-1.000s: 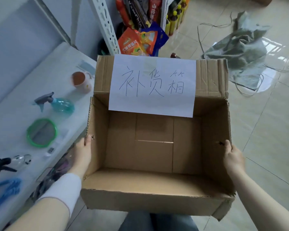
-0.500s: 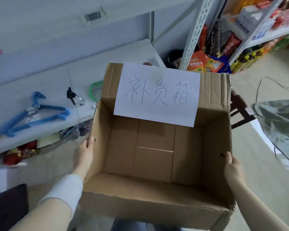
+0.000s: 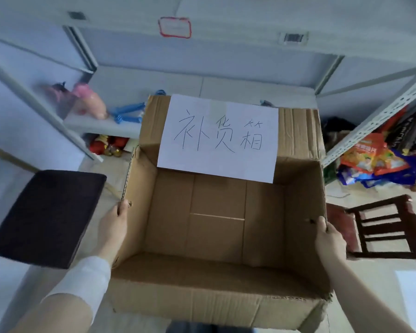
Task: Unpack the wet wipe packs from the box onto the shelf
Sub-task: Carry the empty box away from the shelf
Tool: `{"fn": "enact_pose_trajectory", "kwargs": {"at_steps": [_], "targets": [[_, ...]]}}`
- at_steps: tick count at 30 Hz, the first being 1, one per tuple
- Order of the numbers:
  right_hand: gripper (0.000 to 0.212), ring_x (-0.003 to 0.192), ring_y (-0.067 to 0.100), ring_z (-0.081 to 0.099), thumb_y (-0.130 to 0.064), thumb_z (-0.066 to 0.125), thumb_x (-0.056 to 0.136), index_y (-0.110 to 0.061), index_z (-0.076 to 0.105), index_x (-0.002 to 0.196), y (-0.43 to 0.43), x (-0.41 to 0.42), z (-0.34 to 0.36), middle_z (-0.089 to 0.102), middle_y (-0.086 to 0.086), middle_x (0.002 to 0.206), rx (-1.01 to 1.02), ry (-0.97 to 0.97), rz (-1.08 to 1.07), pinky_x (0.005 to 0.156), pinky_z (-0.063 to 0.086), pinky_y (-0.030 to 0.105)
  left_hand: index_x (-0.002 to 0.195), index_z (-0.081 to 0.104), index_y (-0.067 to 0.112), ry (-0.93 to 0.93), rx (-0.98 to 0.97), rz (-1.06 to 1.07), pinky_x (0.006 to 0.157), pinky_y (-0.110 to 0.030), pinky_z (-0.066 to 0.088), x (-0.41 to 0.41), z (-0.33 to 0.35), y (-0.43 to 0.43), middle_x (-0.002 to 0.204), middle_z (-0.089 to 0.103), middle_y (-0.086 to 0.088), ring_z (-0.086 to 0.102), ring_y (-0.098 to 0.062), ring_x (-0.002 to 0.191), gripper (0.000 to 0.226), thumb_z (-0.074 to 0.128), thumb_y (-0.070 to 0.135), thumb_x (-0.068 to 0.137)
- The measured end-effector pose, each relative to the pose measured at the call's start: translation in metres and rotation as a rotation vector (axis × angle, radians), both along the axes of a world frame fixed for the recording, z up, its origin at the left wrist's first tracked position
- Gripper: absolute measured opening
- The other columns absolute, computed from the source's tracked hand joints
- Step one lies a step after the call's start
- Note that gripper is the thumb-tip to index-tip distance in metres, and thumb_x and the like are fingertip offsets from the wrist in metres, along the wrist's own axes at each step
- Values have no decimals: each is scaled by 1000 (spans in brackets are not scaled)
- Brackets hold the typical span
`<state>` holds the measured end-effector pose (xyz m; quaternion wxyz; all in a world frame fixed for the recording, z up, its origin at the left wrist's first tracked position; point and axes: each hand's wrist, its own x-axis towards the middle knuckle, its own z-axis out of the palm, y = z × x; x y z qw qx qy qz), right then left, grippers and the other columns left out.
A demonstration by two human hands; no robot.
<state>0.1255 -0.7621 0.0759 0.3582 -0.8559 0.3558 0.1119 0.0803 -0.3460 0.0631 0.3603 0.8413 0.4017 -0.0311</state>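
Hands (image 3: 113, 227) (image 3: 329, 239) grip box (image 3: 216, 292) side edges, floor betw. stools free.

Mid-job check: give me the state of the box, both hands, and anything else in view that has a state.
cardboard box: open, empty, held up
paper label: stuck on the far flap
left hand: gripping the box's left wall
right hand: gripping the box's right wall
pink bottle: lying on the shelf
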Motion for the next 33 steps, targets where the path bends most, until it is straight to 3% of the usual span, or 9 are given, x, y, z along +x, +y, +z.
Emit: {"fn": "enact_pose_trajectory", "kwargs": {"at_steps": [5, 10, 12, 16, 19, 24, 30, 33], "targets": [[52, 119, 44, 47, -39, 29, 100, -3, 52, 130, 83, 12, 10, 55, 28, 125, -23, 6, 213, 95, 38, 43, 125, 56, 9, 2, -19, 162, 98, -48, 40, -61, 17, 71, 121, 61, -18, 54, -38, 114, 49, 30, 41, 99], [56, 105, 40, 56, -45, 34, 97, -4, 49, 132, 168, 24, 18, 60, 23, 112, 1, -2, 427, 85, 44, 41, 106, 61, 13, 4, -63, 314, 90, -43, 47, -116, 36, 128, 91, 63, -6, 61, -33, 99, 44, 42, 50, 92], [55, 100, 38, 58, -45, 36, 97, -4, 49, 132, 201, 30, 21, 60, 20, 108, -1, 3, 509, 82, 45, 40, 110, 61, 8, 13, -50, 350, 88, -39, 44, -132, 41, 146, 94, 62, -10, 60, -34, 100, 43, 45, 45, 93], [49, 111, 41, 55, -38, 44, 96, -5, 51, 132, 263, 50, 25, 59, 23, 123, 8, -6, 610, 88, 44, 40, 121, 56, 4, 16, -48, 474, 92, -41, 42, -154, 46, 179, 114, 62, -21, 57, -39, 108, 46, 46, 40, 94], [47, 110, 41, 56, -38, 48, 94, -9, 52, 130, 304, 72, 24, 61, 22, 120, 10, -1, 691, 93, 46, 44, 125, 55, 9, -3, -82, 596, 89, -40, 42, -166, 41, 199, 110, 62, -19, 57, -38, 106, 45, 49, 40, 93], [49, 108, 38, 56, -38, 50, 92, -9, 50, 132, 374, 122, 15, 60, 21, 120, 10, 8, 856, 89, 45, 41, 122, 58, 11, -70, -146, 779, 87, -41, 44, -169, 29, 219, 111, 64, -17, 58, -36, 103, 44, 54, 41, 90], [54, 120, 40, 49, -40, 47, 94, -8, 44, 138, 464, 183, 4, 54, 21, 130, -12, 8, 1067, 98, 41, 43, 123, 59, 10, -76, -85, 988, 86, -40, 43, -150, 11, 229, 113, 66, -17, 59, -38, 105, 42, 54, 38, 91], [53, 118, 39, 50, -41, 47, 94, -9, 46, 135, 509, 204, -1, 55, 20, 128, 1, -6, 1172, 95, 42, 43, 123, 60, 13, -92, -78, 1087, 91, -45, 46, -148, 1, 235, 114, 66, -16, 59, -37, 104, 43, 54, 42, 91]]}}
